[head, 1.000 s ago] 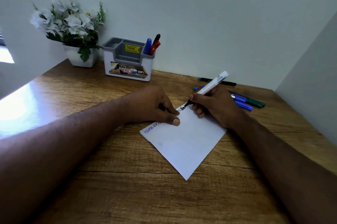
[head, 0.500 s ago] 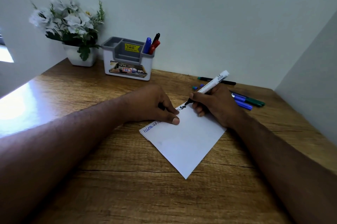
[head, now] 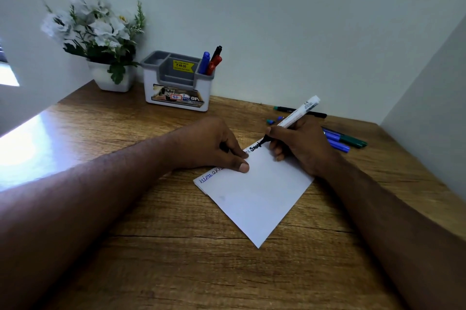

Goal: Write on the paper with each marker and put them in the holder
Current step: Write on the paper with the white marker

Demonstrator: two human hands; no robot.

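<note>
A white sheet of paper (head: 254,198) lies askew on the wooden desk (head: 151,259). My right hand (head: 300,146) grips a white-barrelled black marker (head: 298,111), its tip touching the paper's upper edge where black letters stand. My left hand (head: 214,144) presses the paper flat, fingertips on its left edge, covering part of the blue writing. The white and grey holder (head: 177,81) stands at the back with a blue marker (head: 204,62), a red marker (head: 214,64) and a black marker (head: 217,51) upright in its right compartment.
Loose purple and green markers (head: 345,140) lie behind my right hand; a thin black pen (head: 287,109) and small caps (head: 273,120) lie near the back wall. A white flower pot (head: 111,77) stands left of the holder. A side wall bounds the desk on the right.
The marker tip has crept a little to the right along the paper's top edge, adding black letters. My left hand has stayed put.
</note>
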